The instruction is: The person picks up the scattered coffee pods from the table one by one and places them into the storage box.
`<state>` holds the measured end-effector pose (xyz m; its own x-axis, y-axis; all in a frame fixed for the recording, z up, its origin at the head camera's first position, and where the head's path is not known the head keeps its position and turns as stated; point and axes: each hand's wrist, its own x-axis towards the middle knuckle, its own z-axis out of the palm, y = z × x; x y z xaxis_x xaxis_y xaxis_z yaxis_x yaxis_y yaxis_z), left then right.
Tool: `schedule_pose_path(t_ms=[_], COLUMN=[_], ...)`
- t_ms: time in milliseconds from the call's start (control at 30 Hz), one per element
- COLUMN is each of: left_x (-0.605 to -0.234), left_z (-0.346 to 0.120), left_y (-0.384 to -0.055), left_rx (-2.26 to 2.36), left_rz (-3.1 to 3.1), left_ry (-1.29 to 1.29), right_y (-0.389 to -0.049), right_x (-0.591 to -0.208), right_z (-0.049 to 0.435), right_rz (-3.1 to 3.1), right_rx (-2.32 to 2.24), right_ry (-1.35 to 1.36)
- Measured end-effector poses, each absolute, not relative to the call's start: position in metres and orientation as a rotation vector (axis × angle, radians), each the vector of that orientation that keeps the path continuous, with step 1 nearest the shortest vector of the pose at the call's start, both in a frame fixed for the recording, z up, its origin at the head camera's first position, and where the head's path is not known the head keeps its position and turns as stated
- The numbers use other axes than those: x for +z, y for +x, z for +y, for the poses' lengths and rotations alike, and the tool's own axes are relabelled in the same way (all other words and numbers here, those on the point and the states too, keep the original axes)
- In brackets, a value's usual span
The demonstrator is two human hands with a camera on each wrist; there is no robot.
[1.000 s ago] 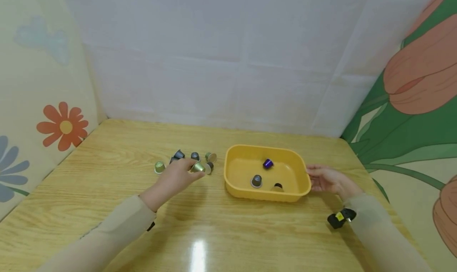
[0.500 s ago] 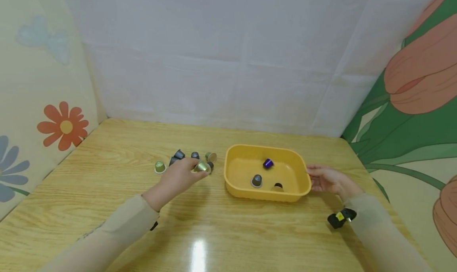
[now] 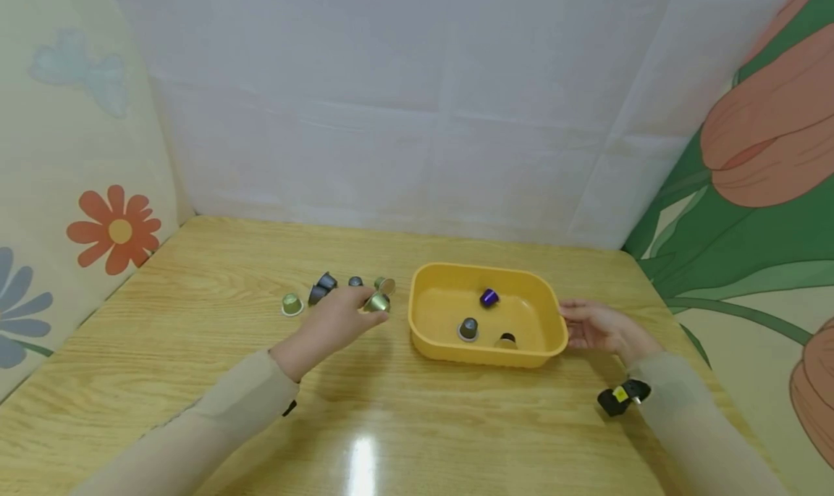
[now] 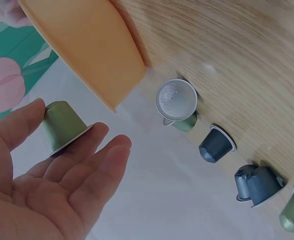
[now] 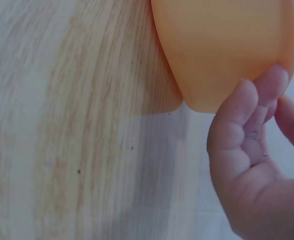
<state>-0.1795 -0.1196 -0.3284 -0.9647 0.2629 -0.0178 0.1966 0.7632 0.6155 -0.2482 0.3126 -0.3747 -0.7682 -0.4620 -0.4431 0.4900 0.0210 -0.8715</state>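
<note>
Between thumb and fingers, my left hand (image 3: 329,328) pinches a green coffee capsule (image 3: 376,303) above the table, left of the yellow plastic bin (image 3: 482,355). The left wrist view shows this green capsule (image 4: 63,124) with its rim against the fingers. At the bin's right end, my right hand (image 3: 601,328) holds the wall by the rim; in the right wrist view its fingers (image 5: 241,105) bend against the outside. Inside the bin lie a purple capsule (image 3: 489,298), a grey capsule (image 3: 468,329) and a dark-ended capsule (image 3: 507,340), partly hidden by the front wall.
Several capsules lie on the wooden table (image 3: 417,423) around my left hand: a green capsule (image 3: 292,305) on its lid, dark capsules (image 3: 322,287) and a capsule with its pale lid showing (image 3: 387,287). A white sheet (image 3: 417,119) hangs behind the table.
My left hand has moved slightly right with the green capsule, which has turned so its lid faces away from the head camera. The right hand and the bin have stayed put.
</note>
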Motion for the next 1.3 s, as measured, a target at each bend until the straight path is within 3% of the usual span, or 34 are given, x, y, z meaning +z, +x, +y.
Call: schedule_pose_path(t_ms=[800, 1300], left_x=[-0.327, -0.334], left_z=[-0.098, -0.087], left_y=[-0.19, -0.204], left_rx=[0.848, 1.115], left_rz=[2.894, 2.759], left_ry=[0.409, 0.596], right_y=[-0.249, -0.249], right_x=[-0.374, -0.374], right_z=[0.313, 0.314], right_rz=[1.634, 1.633], right_rx=[-1.819, -1.823], right_ry=[0.036, 0.025])
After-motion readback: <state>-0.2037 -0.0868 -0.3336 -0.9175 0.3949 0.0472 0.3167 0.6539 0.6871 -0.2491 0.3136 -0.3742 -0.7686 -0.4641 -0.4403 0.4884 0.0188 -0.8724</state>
